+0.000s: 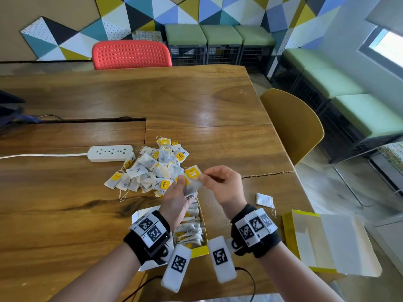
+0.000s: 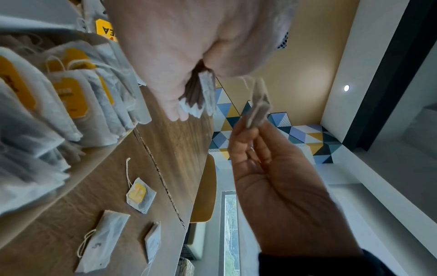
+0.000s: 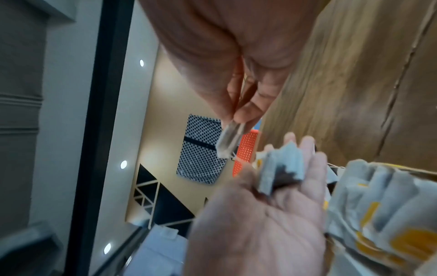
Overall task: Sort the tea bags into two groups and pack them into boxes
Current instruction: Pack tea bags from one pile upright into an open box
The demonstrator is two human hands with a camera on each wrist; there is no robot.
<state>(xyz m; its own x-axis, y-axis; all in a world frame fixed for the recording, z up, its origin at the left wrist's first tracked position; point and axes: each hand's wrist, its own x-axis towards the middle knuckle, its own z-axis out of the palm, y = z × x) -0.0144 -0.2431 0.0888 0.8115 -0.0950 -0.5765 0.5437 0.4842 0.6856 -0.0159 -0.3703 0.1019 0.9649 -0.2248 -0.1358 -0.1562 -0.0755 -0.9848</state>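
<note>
A heap of loose tea bags [image 1: 150,168], some with yellow tags and some marked with an X, lies mid-table. My left hand [image 1: 182,188] grips a small stack of tea bags [image 1: 192,189] [image 2: 198,97] [image 3: 281,168] just above an open yellow box [image 1: 199,250] with filed tea bags [image 2: 71,93] inside. Beside it my right hand [image 1: 207,177] pinches a single yellow-tagged tea bag [image 1: 193,172] [image 2: 258,106] [image 3: 230,138] by its edge, close to the stack. A second open yellow box [image 1: 327,240] lies at the right near the table edge.
A white power strip [image 1: 110,153] with its cord lies left of the heap. One stray tea bag [image 1: 265,200] sits right of my hands; the left wrist view shows three loose bags [image 2: 140,194] there. A red chair [image 1: 130,54] and a yellow chair [image 1: 292,125] stand at the table.
</note>
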